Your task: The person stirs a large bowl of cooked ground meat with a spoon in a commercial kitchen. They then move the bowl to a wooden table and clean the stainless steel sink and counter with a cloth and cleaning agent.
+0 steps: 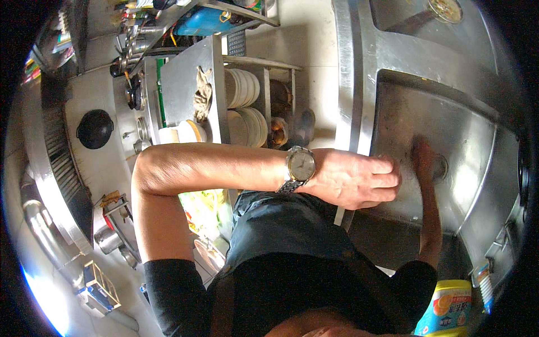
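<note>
My left hand [358, 179], with a metal watch [300, 165] on its wrist, lies across the near edge of a stainless steel sink [365, 105]. Its fingers are curled and the palm is hidden, so I cannot see whether it holds anything. My right hand [423, 158] is down inside the sink basin, blurred and partly in shadow, beside the round drain [439, 167]. Whether it holds something cannot be made out. The basin floor looks wet and shiny.
A second basin holds a bowl with food bits [445, 9]. Left of the sink, a metal table [185, 84] bears a crumpled cloth [203, 94]; stacked plates [242, 88] sit on shelves beneath. A yellow and blue container [446, 307] stands at lower right. A black wok [95, 129] is farther left.
</note>
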A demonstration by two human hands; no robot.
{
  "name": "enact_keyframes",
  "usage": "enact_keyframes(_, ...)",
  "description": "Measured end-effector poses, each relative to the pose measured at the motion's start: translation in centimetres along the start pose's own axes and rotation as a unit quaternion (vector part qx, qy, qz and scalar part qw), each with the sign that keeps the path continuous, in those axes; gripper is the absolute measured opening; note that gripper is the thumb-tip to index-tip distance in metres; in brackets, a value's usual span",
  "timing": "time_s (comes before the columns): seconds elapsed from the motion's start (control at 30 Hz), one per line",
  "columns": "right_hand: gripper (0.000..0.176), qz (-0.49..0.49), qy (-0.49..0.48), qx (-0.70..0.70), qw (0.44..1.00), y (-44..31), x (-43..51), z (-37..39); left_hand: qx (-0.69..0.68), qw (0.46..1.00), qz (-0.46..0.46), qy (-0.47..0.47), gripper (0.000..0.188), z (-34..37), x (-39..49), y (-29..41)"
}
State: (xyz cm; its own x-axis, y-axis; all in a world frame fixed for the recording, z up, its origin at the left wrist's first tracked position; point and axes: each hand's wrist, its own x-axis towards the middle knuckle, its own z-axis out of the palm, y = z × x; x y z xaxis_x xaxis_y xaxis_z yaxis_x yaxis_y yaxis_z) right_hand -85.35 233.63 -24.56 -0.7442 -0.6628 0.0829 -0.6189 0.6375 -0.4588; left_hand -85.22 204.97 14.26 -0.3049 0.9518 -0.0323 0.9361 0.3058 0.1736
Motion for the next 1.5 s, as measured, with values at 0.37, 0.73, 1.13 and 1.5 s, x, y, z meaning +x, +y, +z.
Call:
enact_keyframes(0.37, 0.051, 0.050, -0.135, -0.046, 0.989, -9.7, 7.4, 4.4, -0.049, 0.968, -0.234, -0.075, 0.047, 1.5, -4.6, -1.7)
enact_keyframes(0.73, 0.052, 0.033, -0.178, 0.044, 0.983, -9.5, -2.3, 3.0, -0.147, 0.738, -0.654, 0.078, 0.054, 7.1, -14.1, 7.3)
enact_keyframes(1.13, 0.056, 0.175, 0.035, -0.053, 0.983, -3.4, 4.3, 2.3, -0.215, 0.701, -0.675, 0.081, 0.051, 8.9, -16.5, 8.6)
enact_keyframes(1.5, 0.053, 0.280, 0.058, -0.066, 0.956, 4.2, 2.7, 7.1, -0.238, 0.673, -0.698, 0.060, 0.049, 10.1, -14.4, 8.4)
